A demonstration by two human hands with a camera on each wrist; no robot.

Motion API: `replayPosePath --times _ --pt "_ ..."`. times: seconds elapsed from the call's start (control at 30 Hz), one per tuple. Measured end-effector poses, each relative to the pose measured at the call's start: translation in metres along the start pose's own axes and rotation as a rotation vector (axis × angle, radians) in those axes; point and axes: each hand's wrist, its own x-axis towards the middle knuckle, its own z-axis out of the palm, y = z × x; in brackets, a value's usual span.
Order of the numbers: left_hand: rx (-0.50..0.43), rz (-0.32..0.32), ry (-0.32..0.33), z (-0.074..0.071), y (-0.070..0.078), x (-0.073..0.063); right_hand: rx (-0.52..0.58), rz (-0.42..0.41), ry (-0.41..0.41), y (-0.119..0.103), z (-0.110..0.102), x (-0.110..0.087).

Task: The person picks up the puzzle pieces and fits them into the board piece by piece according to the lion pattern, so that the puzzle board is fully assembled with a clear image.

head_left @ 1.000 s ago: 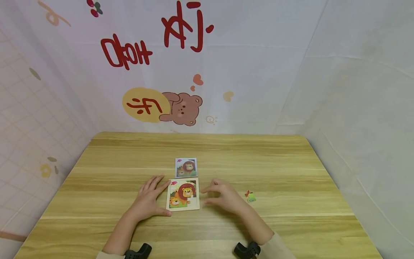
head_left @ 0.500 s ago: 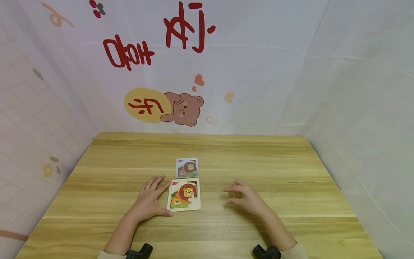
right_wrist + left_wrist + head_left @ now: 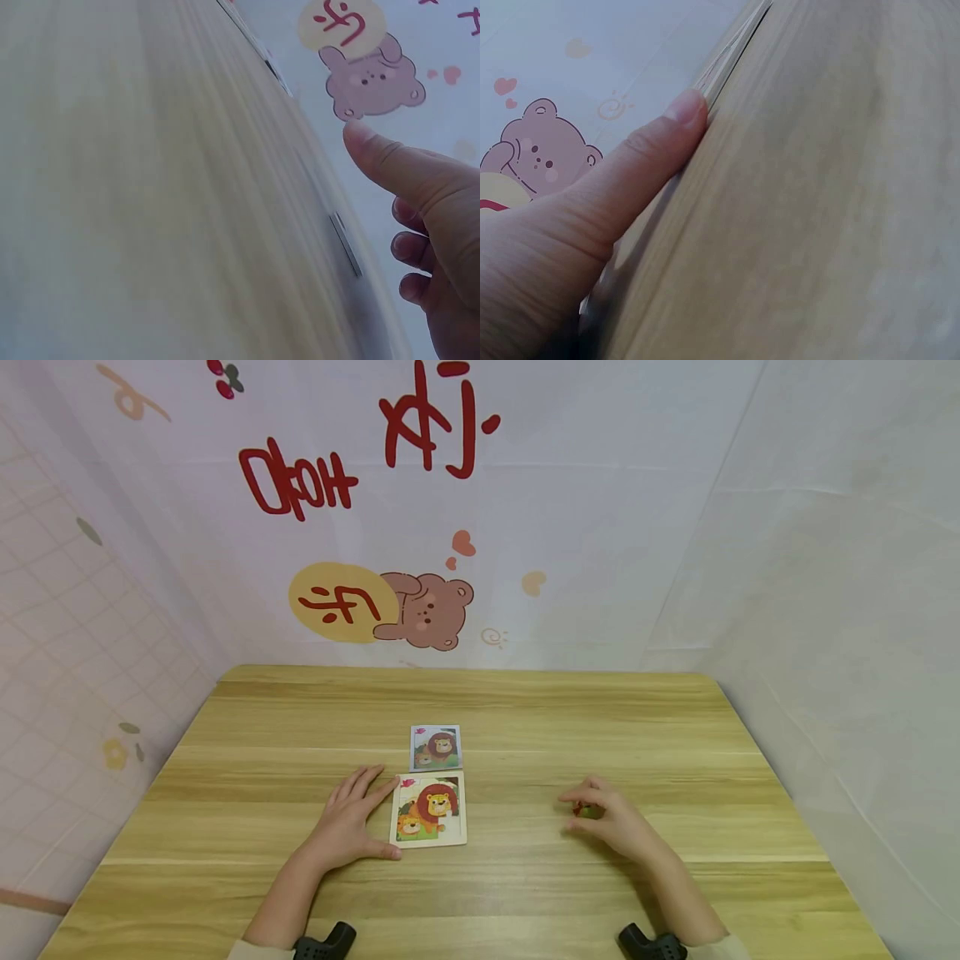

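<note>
My left hand (image 3: pixel 347 825) lies spread at the left side of a lion jigsaw board (image 3: pixel 459 833), with forefinger and thumb at its left corners. In the left wrist view the thumb (image 3: pixel 641 169) rests against the board's edge. The lower right of the board shows a bare gap. Over a loose jigsaw piece (image 3: pixel 589 812), red and green, hovers my right hand (image 3: pixel 615 822), thumb and forefinger apart. The right wrist view shows the piece (image 3: pixel 346 244) lying flat on the table, clear of the thumb (image 3: pixel 390 160); the forefinger is hidden there.
A lion picture card (image 3: pixel 435 749) lies just behind the board, touching or almost touching it. The wooden table (image 3: pixel 300 710) ends at a white printed cloth (image 3: pixel 600 510) at the back, with more cloth at both sides.
My right hand has moved right, away from the board, and is now over the loose jigsaw piece. The left hand stays at the board.
</note>
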Motion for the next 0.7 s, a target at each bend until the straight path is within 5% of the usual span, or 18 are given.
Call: replayPosePath --times 0.43,0.7 --pt "-0.02 -0.005 0.0 -0.002 0.003 -0.001 -0.046 0.116 -0.013 0.022 -0.021 -0.019" --pt "-0.018 -0.008 0.003 -0.003 0.005 -0.001 -0.044 0.119 -0.027 0.025 -0.024 -0.021"
